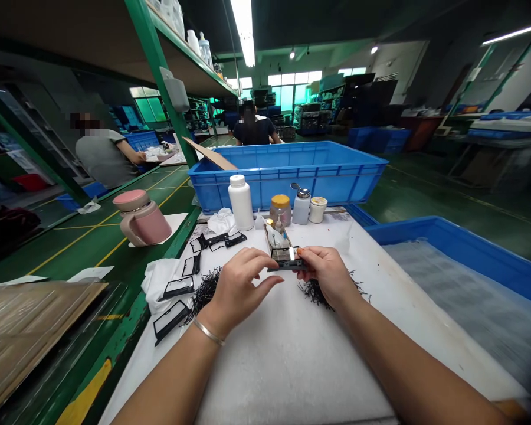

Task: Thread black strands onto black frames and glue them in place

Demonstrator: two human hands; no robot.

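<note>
My right hand (330, 271) pinches the right end of a small black plastic frame with a clear window (287, 260), held above the white tabletop. My left hand (243, 283) is at the frame's left end with thumb and fingers apart; a fingertip seems to touch its edge. Similar black frames (179, 287) lie in a loose row on the left, partly on a white cloth (153, 277). One heap of thin black strips (207, 286) lies beside my left hand. Another heap of strips (315, 292) is partly hidden under my right hand.
Behind my hands stand a white bottle (241, 203), a yellow-lidded jar (280, 209), a pump dispenser (301, 206) and a small tub (318, 210). A large blue crate (287, 177) borders the back. Another blue bin (451, 265) is right; a pink mug (141, 218) is left.
</note>
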